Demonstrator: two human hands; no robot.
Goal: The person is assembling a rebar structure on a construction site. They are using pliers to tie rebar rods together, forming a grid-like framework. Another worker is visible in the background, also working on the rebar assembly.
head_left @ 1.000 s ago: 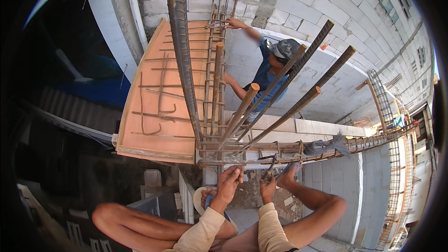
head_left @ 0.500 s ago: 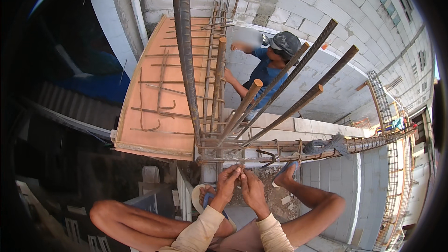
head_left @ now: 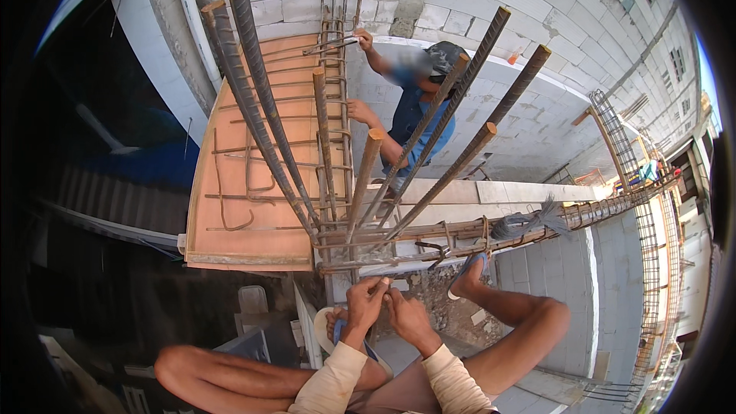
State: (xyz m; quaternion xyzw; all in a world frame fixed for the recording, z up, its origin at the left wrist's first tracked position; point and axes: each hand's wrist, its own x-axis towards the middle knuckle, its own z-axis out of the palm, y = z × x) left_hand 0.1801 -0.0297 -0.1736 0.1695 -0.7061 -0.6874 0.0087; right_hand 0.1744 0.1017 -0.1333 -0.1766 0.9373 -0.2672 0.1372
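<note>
**A:** Head view, the only one I have. What are the hands on?

**B:** I count two hands of my own, both coming up from the lower edge in pale sleeves. My left hand (head_left: 366, 297) and my right hand (head_left: 405, 314) meet just below the rebar cage (head_left: 399, 234), fingertips pinched together on something thin, a tie wire (head_left: 381, 285) as far as I can tell; it is too fine to be sure. Both sets of fingers are curled closed around it, neither one slack.

**A:** Where does that wire sit?

**B:** Between the two hands, close under the lowest horizontal bar of the cage, near the corner where the upright bars start.

**A:** How many uprights?

**B:** I count seven thick bars (head_left: 264, 100) rising toward me: two at the left, two in the middle, three fanning right. Thin stirrups ring them; I cannot count those.

**A:** Anything else?

**B:** One orange formwork panel (head_left: 238, 238) left of the cage, with bent rods lying on it. One other person (head_left: 418, 107) in a blue shirt below, both of their hands on the thin bars. My two bare legs are bent; the right foot wears a blue sandal (head_left: 466, 270) beside the cage.
</note>
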